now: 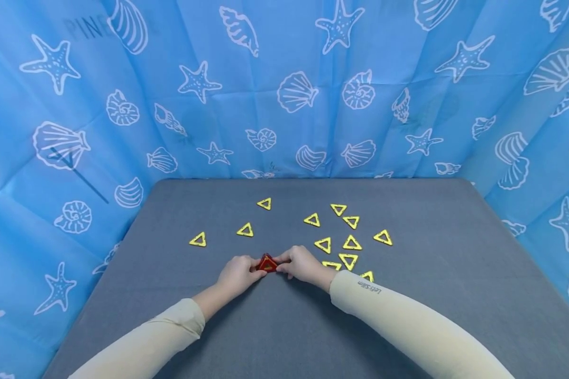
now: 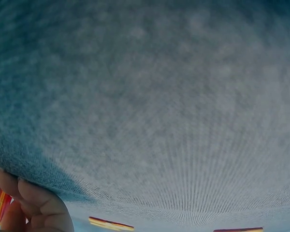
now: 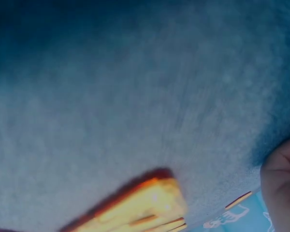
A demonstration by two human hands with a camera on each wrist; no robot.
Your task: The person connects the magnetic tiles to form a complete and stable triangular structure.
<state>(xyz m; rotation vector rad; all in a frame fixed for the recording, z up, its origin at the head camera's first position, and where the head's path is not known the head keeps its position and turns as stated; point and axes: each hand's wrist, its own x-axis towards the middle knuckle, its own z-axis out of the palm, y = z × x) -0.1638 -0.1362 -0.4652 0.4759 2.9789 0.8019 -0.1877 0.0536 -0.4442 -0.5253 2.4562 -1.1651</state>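
Note:
A small red triangular tile piece [image 1: 267, 262] with a yellow-edged opening stands near the middle of the table; it looks like several tiles together, but their number cannot be told. My left hand [image 1: 237, 273] pinches its left side between thumb and fingers. From the other side, my right hand [image 1: 301, 263] pinches the right corner. In the left wrist view, curled fingers [image 2: 41, 205] partly cover the striped red and yellow edges of the piece [image 2: 1, 207]. Only a bit of the right hand [image 3: 284, 181] shows in the right wrist view, where the held piece is hidden.
Yellow triangular tiles with open centres lie flat on the grey table [image 1: 208, 326]. Several are grouped to the right, one tile [image 1: 352, 242] among them, some close to the right forearm. Others, such as one tile [image 1: 198, 239], lie farther left. A blue shell-patterned curtain [image 1: 265, 116] surrounds the table.

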